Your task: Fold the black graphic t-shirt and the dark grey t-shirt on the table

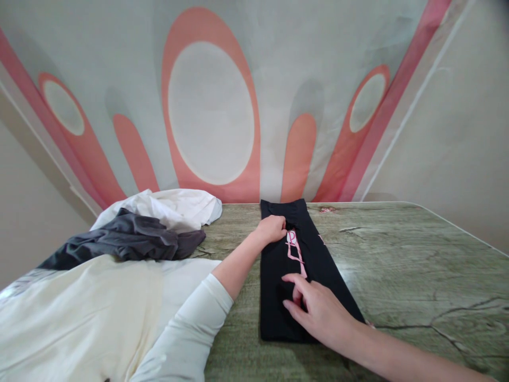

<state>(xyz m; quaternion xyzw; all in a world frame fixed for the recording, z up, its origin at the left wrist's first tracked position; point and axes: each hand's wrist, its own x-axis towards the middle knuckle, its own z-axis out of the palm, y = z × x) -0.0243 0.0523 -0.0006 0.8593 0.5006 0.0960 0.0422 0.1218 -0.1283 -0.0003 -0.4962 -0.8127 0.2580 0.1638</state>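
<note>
A black garment [278, 265] with pink print lies folded into a long narrow strip on the green marbled table [417, 254], running away from me. My left hand [271, 229] rests on its far left edge, fingers curled and pinching the cloth. My right hand [314, 305] lies on the near part of the strip, fingers stretched and pressing flat on the fabric.
A pile of clothes sits at the left: a cream garment [79, 313] nearest me, a dark grey one [131, 241] behind it, a white one [170, 207] at the back. A wall hanging with orange and pink shapes [210, 106] stands behind the table.
</note>
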